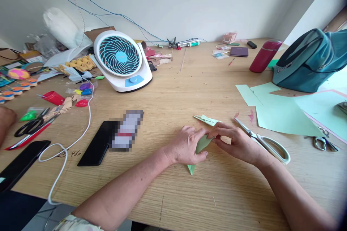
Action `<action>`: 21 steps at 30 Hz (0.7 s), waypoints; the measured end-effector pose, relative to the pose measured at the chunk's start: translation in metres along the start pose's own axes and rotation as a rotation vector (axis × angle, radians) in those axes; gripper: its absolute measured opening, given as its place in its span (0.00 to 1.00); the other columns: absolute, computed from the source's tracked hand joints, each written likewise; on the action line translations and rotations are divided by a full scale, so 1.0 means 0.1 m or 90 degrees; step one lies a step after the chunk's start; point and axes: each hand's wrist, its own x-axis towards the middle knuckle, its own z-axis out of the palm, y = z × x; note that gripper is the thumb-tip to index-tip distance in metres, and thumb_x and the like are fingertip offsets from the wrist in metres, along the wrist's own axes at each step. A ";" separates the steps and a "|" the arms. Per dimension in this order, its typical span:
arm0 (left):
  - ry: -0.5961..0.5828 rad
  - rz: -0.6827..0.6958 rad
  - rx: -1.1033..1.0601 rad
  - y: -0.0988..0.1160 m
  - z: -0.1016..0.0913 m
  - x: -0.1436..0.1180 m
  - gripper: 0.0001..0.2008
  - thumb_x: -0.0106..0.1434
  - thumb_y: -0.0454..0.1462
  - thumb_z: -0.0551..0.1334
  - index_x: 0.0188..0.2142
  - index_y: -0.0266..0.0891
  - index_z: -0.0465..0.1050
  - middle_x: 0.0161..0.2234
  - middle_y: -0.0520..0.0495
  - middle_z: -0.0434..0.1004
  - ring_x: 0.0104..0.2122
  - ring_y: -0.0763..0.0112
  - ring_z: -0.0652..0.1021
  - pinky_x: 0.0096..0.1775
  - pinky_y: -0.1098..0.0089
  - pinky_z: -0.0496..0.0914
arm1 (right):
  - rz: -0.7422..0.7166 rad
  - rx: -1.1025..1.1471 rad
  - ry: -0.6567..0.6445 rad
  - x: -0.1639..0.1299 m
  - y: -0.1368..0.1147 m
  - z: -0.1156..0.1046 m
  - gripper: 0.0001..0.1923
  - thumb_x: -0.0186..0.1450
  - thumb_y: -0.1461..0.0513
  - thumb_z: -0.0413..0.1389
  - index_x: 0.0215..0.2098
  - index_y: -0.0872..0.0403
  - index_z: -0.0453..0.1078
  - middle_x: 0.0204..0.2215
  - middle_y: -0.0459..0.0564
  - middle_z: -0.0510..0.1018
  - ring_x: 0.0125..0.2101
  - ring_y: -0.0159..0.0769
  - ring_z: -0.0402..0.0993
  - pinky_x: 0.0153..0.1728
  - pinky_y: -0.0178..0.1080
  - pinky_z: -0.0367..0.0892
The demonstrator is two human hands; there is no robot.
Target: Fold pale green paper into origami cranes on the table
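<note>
Both hands meet near the front middle of the wooden desk (pixel 173 108), closed on a folded piece of pale green paper (pixel 202 144). The left hand (pixel 188 146) presses down on the paper's left side with its fingers curled over it, while the right hand (pixel 235 142) pinches the upper edge between thumb and fingertips. The paper lies flat against the desk, and its pointed lower tip (pixel 191 169) sticks out below the left hand. Just behind the hands lies a second small folded green scrap (pixel 207 119).

A pair of scissors (pixel 261 140) with pale handles lies just beside the right wrist, blades pointing away from the person. Beyond them are larger sheets of green paper (pixel 282 113), spread toward a teal bag (pixel 309 59) and a dark red bottle (pixel 264 56). A smaller pair of scissors (pixel 324 143) rests at the right edge of the sheets.

To the left of the hands lies a black phone (pixel 96 148), with a blurred object partly over it (what it is cannot be told). A white cable (pixel 78 139) loops across the desk nearby. A white and blue fan (pixel 121 59) stands farther back, with craft clutter to its left, including black-handled scissors (pixel 31 124) and a red cup (pixel 54 97).
</note>
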 end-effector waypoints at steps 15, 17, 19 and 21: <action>0.036 0.027 -0.105 -0.08 0.03 -0.01 0.15 0.69 0.37 0.56 0.54 0.39 0.66 0.47 0.44 0.78 0.48 0.59 0.76 0.52 0.58 0.66 | 0.096 0.164 0.058 0.01 -0.01 0.01 0.05 0.69 0.61 0.55 0.39 0.51 0.73 0.37 0.49 0.75 0.37 0.35 0.73 0.40 0.39 0.70; 0.048 0.018 -0.119 -0.09 0.04 0.00 0.13 0.69 0.37 0.57 0.51 0.38 0.68 0.45 0.44 0.79 0.46 0.60 0.76 0.50 0.60 0.67 | 0.099 0.184 0.062 0.01 -0.01 0.02 0.05 0.70 0.61 0.55 0.39 0.50 0.74 0.38 0.49 0.75 0.38 0.36 0.73 0.41 0.40 0.70; 0.066 0.016 -0.141 -0.09 0.06 0.01 0.10 0.68 0.36 0.57 0.48 0.38 0.70 0.42 0.45 0.80 0.44 0.62 0.77 0.48 0.61 0.68 | 0.098 0.197 0.068 0.01 -0.01 0.04 0.05 0.70 0.60 0.55 0.40 0.50 0.74 0.38 0.48 0.75 0.39 0.36 0.73 0.42 0.40 0.70; 0.088 0.020 -0.165 -0.09 0.07 0.02 0.09 0.68 0.35 0.57 0.47 0.38 0.71 0.40 0.46 0.80 0.42 0.63 0.78 0.47 0.64 0.68 | 0.095 0.210 0.075 0.01 -0.01 0.05 0.05 0.69 0.61 0.56 0.41 0.49 0.73 0.38 0.48 0.75 0.40 0.36 0.73 0.43 0.40 0.70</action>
